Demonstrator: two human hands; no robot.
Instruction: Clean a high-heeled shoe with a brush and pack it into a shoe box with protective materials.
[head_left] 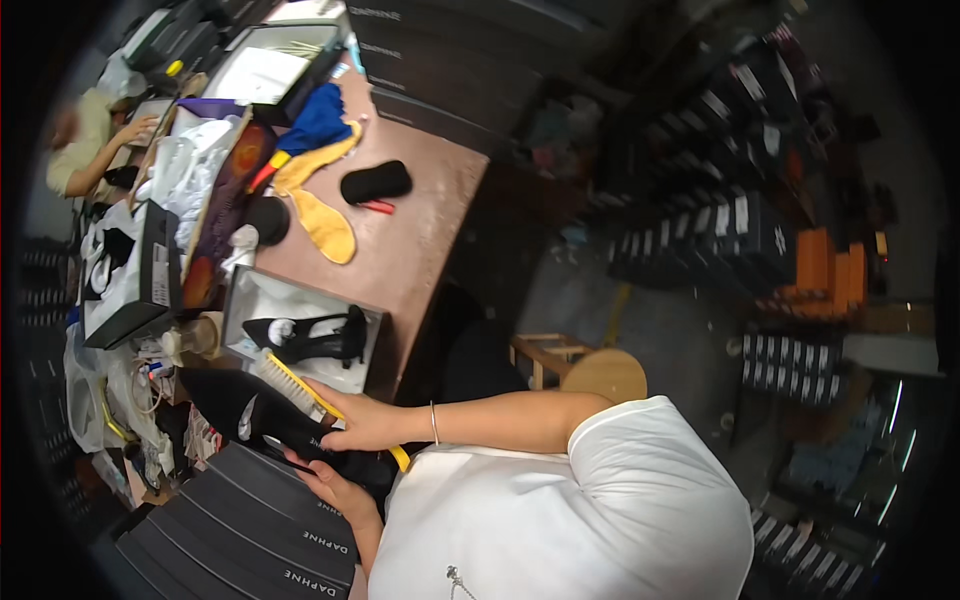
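My left hand [338, 492] is closed from below on a black pointed-toe shoe [222, 398], whose toe points to the left. My right hand [365, 420] grips a yellow-handled brush [287, 384] with pale bristles, and its fingers lie close over the shoe. The handle's end sticks out behind the wrist. Just beyond the brush is an open grey shoebox [376, 345] lined with white paper, and a black heeled shoe [335, 345] lies in it. Whether the bristles touch the held shoe, I cannot tell.
A yellow cloth [325, 228], a blue cloth [318, 120] and a black roll-shaped pad [377, 183] lie on the pinkish table [420, 230]. Dark shoeboxes [235, 530] are stacked at lower left. A wooden stool [605, 375] stands right. Another person's arm [105, 165] shows at far left.
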